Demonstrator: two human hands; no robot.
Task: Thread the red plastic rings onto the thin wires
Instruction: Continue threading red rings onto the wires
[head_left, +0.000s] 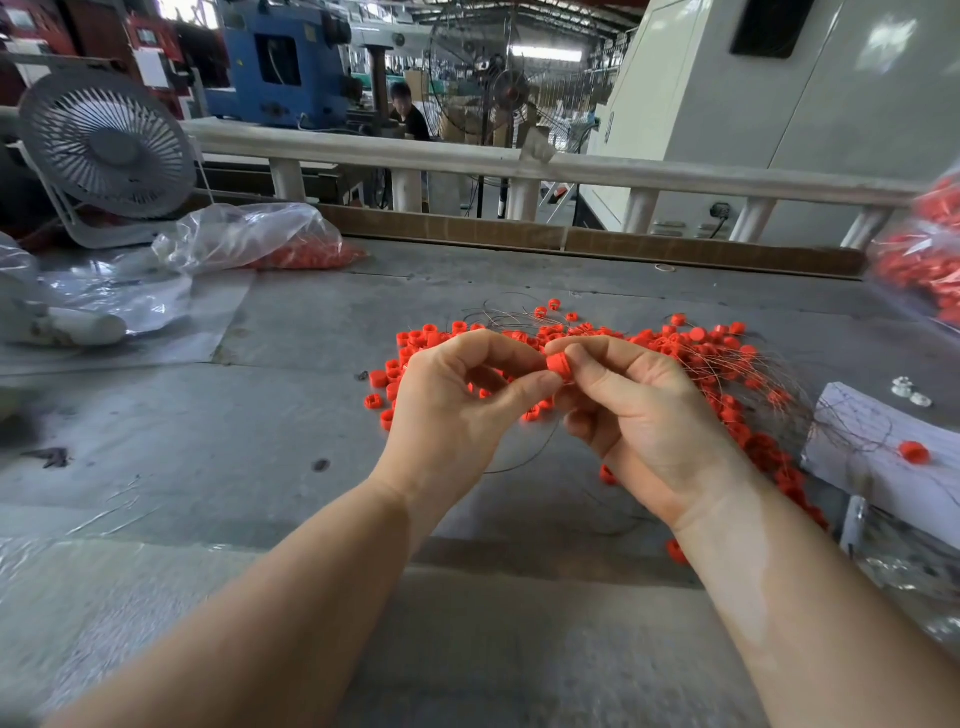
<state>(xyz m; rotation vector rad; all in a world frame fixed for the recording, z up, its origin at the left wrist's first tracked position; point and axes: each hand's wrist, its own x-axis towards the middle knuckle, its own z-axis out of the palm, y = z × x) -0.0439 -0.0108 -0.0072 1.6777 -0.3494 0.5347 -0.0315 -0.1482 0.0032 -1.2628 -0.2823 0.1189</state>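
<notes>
I can't read any words or labels here. My right hand (631, 410) pinches one red plastic ring (560, 367) between thumb and first finger, with the other fingers curled in. My left hand (457, 400) is nearly closed too, and its thumb and fingertip touch the same ring from the other side. I can't tell if a wire is in the ring. Both hands are above the grey table (218, 467). Just behind and under them lies a pile of red rings (691, 348) mixed with thin wires (748, 374). A clear bag of rings (270, 239) sits far left by a white fan (106, 145). The table near me is bare, with room to move.
</notes>
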